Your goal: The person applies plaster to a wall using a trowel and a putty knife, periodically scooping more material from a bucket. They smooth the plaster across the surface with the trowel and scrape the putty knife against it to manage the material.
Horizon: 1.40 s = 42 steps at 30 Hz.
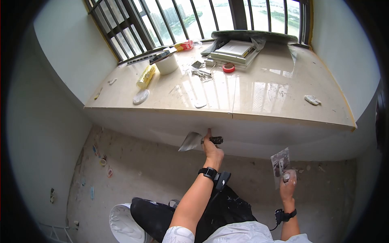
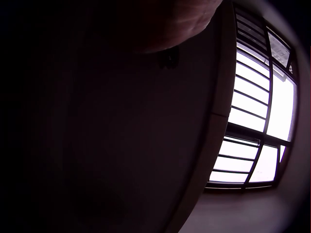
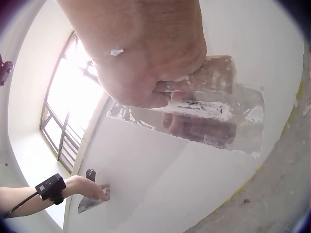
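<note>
My left hand grips a putty knife just below the sill's front edge. Its wide metal blade points left and its dark handle sticks out to the right. One finger reaches up at the white wall face. Lower and to the right, my right hand holds a plastering trowel by its handle. White plaster smears the trowel's flat steel plate and the knuckles. In the dark left wrist view only part of the left hand shows, with the putty knife mostly hidden.
On the glossy sill stand a white tub, a yellow roll, red tape and stacked boxes. Barred windows lie behind. A white bucket sits beside my leg; scraps litter the concrete floor.
</note>
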Tool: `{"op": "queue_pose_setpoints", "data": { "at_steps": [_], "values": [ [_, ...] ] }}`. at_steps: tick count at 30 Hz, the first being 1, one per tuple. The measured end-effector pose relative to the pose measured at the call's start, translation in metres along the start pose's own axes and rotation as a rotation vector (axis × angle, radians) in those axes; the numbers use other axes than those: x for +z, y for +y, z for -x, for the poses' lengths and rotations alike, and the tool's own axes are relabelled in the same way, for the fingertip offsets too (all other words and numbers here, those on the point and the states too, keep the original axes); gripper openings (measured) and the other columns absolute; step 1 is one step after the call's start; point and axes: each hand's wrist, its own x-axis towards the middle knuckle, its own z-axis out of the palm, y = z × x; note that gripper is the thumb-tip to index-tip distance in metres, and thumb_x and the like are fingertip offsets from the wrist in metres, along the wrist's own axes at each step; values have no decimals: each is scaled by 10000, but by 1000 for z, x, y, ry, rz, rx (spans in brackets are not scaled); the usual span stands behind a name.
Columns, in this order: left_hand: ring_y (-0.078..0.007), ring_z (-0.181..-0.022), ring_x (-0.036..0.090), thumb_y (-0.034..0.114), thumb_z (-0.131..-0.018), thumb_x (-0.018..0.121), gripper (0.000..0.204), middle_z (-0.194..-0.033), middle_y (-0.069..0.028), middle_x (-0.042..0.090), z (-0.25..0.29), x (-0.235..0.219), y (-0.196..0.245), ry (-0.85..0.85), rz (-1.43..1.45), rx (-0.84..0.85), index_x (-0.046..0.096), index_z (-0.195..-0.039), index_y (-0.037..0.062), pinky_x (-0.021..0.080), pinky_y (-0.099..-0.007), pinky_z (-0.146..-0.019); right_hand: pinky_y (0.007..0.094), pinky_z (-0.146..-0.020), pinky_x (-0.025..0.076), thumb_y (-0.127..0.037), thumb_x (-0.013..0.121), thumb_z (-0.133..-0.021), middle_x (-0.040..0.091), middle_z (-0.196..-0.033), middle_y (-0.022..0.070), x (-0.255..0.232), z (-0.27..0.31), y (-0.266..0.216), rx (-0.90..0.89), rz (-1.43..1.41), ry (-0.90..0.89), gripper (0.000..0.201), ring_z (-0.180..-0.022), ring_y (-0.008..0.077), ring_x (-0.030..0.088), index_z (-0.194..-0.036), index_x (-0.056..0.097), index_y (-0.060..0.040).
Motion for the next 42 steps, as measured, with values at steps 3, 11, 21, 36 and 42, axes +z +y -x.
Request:
{"op": "queue_pose_setpoints", "data": {
  "at_steps": [3,11,21,36,42],
  "values": [
    [-135,-937,563,204,-853,610,207,-1044,13,632,0,-2,2,1,34,32,623,-1026,91,439,-285,-809,436,-774,425,109,565,-681,543,-893,180,6,3,3,-14,2,-8,232,-856,371,526,-874,498,0],
    [-137,-905,587,166,-848,515,253,-1101,-93,692,8,-11,10,61,49,-18,496,-1089,94,476,-290,-717,437,-776,423,102,566,-690,541,-891,179,9,3,-3,9,-20,-42,226,-858,369,526,-878,494,0],
    [-208,-1092,568,178,-901,461,259,-1272,-141,589,134,-70,273,-60,-257,494,493,-1121,46,445,-324,-888,378,-771,475,95,621,-720,624,-913,166,34,-34,-40,-173,-156,-232,229,-842,331,606,-927,568,13],
    [-159,-541,468,256,-802,579,183,-730,-26,482,398,-515,334,1272,-362,795,505,-834,92,402,-304,-470,290,-541,436,-97,666,-768,564,-627,50,101,-71,-88,42,-327,-732,149,-577,124,537,-817,588,20],
    [-204,-766,547,389,-829,623,328,-864,-63,521,357,-571,258,1186,54,512,525,-940,97,459,-352,-700,290,-498,385,-98,640,-727,528,-604,43,118,-64,-108,364,-379,-909,151,-521,118,494,-777,574,28]
  ]
}}
